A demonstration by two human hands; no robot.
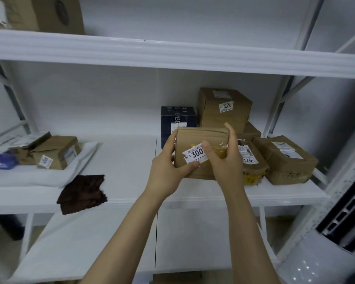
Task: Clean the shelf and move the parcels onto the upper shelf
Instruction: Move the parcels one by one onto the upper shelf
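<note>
Grip: left hand (168, 167) and right hand (225, 160) clasp one brown parcel (199, 138) from either side, thumbs on its near face.
Cloth (82, 193): dark brown, at 8 o'clock from the parcel on the middle shelf (131, 160), well apart from both hands.
Parcel: at the middle shelf, resting or lifted I cannot tell; long axis runs 9 to 3 o'clock.
Neighbours: blue box (176, 121) and tall brown box (223, 107) just behind, at 12 to 1 o'clock.
Upper shelf (172, 56): at 12 o'clock, above the parcel.
Next move: likely a lift up past the shelf's front lip, with both hands equally near.
</note>
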